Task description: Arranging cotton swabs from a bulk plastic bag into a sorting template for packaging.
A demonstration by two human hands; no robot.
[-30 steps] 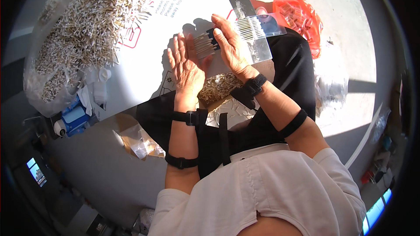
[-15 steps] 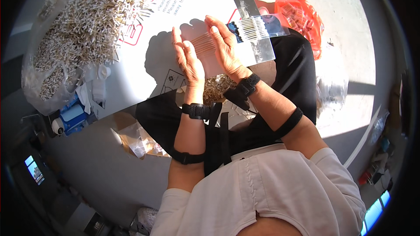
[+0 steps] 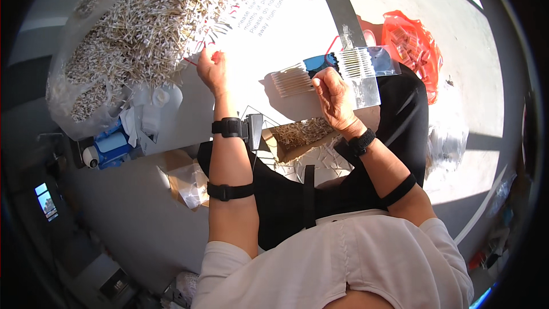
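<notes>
My left hand (image 3: pixel 211 71) reaches out to the near edge of a big heap of white-tipped cotton swabs (image 3: pixel 137 28). Its fingers curl into the sticks, so its grip is hidden. My right hand (image 3: pixel 334 97) pinches a small neat bundle of swabs (image 3: pixel 290 80) that lies flat on a white printed board (image 3: pixel 269 28) across my lap. Just right of that bundle lies a clear plastic bag (image 3: pixel 366 74) with a row of swabs inside and a blue patch at its mouth. Both wrists and forearms wear black straps.
An open cardboard box (image 3: pixel 300 134) of loose swabs sits on my lap under the board's near edge. A red plastic bag (image 3: pixel 412 51) lies on the floor at right. Blue and white containers (image 3: pixel 111 143) and small clear bags (image 3: pixel 191 186) lie at left.
My left hand left the bag and moved left to the swab heap. My right hand stayed by the bag, now with a bundle of swabs laid on the board.
</notes>
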